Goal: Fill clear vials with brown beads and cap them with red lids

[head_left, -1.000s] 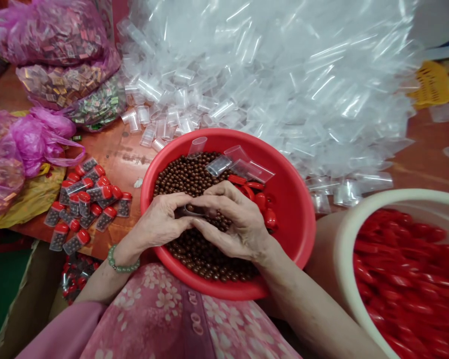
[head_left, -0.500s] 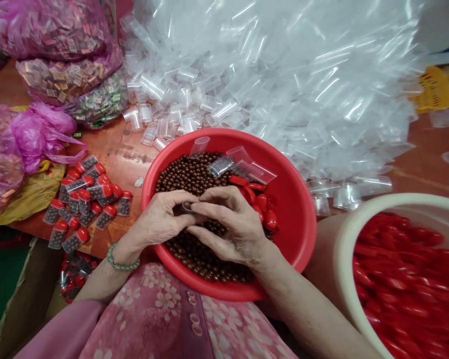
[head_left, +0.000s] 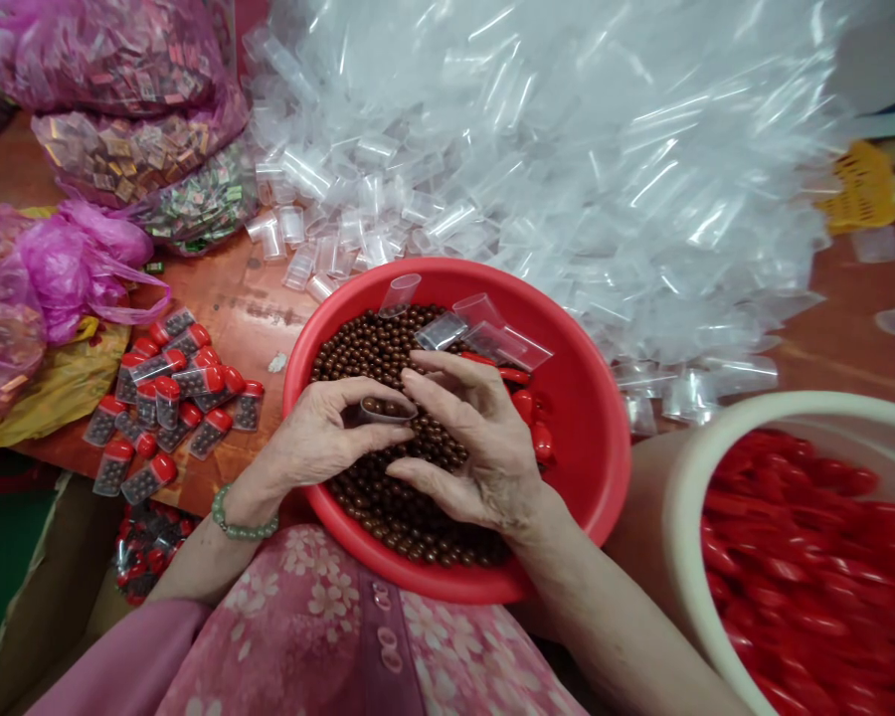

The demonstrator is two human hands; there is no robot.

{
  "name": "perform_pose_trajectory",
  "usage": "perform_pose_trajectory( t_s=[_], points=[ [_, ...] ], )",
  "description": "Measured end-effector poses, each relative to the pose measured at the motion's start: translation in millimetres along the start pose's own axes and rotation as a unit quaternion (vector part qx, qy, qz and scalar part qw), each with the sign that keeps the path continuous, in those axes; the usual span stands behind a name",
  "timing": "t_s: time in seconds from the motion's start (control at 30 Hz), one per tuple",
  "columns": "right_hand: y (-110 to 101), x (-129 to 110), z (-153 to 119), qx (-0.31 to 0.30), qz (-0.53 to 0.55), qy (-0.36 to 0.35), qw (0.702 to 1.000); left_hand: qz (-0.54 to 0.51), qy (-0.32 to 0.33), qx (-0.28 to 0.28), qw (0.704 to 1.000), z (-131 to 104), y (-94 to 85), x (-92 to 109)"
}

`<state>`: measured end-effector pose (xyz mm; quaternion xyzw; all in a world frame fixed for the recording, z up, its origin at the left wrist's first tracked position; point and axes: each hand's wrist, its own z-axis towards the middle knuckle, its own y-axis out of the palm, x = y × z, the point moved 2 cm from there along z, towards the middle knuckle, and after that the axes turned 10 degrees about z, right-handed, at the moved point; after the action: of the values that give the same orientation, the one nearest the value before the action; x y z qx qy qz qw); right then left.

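My left hand (head_left: 328, 428) grips a clear plastic container (head_left: 389, 409) between thumb and fingers, its oval mouth facing my right hand. Brown balls show inside that mouth. Just to the right, my right hand (head_left: 477, 438) hovers with fingers apart and nothing visible between them. Both hands are over a red basin (head_left: 613, 447). Shiny brown balls (head_left: 362, 343) fill its left and near side. Several red caps (head_left: 541, 443) lie at the basin's right, partly behind my right hand. A few clear containers (head_left: 440, 330) rest on the balls toward the far side.
Filled containers with red caps (head_left: 168, 398) lie on the table (head_left: 246, 298) at left, above an open carton (head_left: 37, 587). A large heap of clear containers (head_left: 567, 179) covers the back. A pale bucket (head_left: 686, 497) of red caps stands at right. Pink bags (head_left: 130, 60) sit back left.
My right hand has drawn back from the container's mouth and its fingers have spread. More brown balls now show in the mouth. My left hand has barely moved.
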<state>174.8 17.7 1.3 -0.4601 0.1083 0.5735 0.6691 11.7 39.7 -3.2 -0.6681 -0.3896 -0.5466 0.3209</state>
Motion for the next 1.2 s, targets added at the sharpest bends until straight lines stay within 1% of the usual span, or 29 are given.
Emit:
perform_pose_trajectory(
  t_s=[0.03, 0.13, 0.17, 0.3, 0.4, 0.5, 0.63, 0.7, 0.83, 0.87, 0.9, 1.0, 1.03, 1.07, 1.1, 1.17, 1.2],
  points=[
    [0, 0, 0, -0.003, 0.003, -0.001, 1.000, -0.002, 0.004, 0.000, 1.000, 0, 0.2, 0],
    [-2, -1, 0, -0.038, 0.008, -0.005, 0.999, 0.017, 0.017, 0.008, 1.000, 1, 0.0, 1],
    [-3, -2, 0, -0.040, 0.012, -0.004, 0.999, 0.022, 0.017, 0.011, 1.000, 1, -0.3, 1],
    [-9, -5, 3, -0.001, 0.019, -0.002, 1.000, 0.001, 0.011, 0.026, 1.000, 0, -2.3, 0],
    [-7, -6, 3, -0.020, 0.006, -0.007, 1.000, -0.005, 0.015, 0.023, 1.000, 0, -2.6, 0],
    [-4, -6, 1, -0.036, 0.006, -0.019, 0.999, 0.012, 0.014, 0.021, 1.000, 0, -2.4, 1],
    [-7, -5, 0, 0.005, 0.004, -0.019, 1.000, 0.014, 0.004, 0.025, 1.000, 0, -2.5, 1],
    [-8, -5, 1, 0.015, -0.006, -0.018, 1.000, 0.013, 0.005, 0.022, 1.000, 0, -2.5, 1],
    [-5, -7, 2, -0.031, -0.015, -0.017, 0.999, 0.025, 0.008, 0.009, 1.000, -1, -2.4, -1],
    [-5, -9, 3, -0.034, -0.016, -0.018, 0.999, 0.027, 0.010, 0.008, 1.000, -2, -2.5, -1],
    [-6, -10, 3, -0.025, -0.018, -0.021, 0.999, 0.029, 0.012, 0.010, 0.999, -3, -2.5, 0],
    [-10, -16, 5, 0.055, -0.036, -0.039, 0.997, 0.048, 0.021, 0.026, 0.998, -6, -2.4, 3],
    [-10, -18, 5, 0.070, -0.046, -0.049, 0.995, 0.061, 0.024, 0.028, 0.997, -7, -1.9, 4],
    [-9, -20, 5, 0.065, -0.056, -0.059, 0.995, 0.074, 0.028, 0.026, 0.997, -7, -1.3, 5],
    [-8, -21, 5, 0.039, -0.063, -0.068, 0.995, 0.084, 0.031, 0.019, 0.996, -8, -0.5, 5],
    [-4, -20, 4, -0.032, -0.058, -0.081, 0.994, 0.097, 0.036, 0.003, 0.995, -8, 0.7, 4],
    [-4, -19, 3, -0.054, -0.048, -0.082, 0.994, 0.098, 0.036, 0.004, 0.995, -8, 0.6, 4]
  ],
)
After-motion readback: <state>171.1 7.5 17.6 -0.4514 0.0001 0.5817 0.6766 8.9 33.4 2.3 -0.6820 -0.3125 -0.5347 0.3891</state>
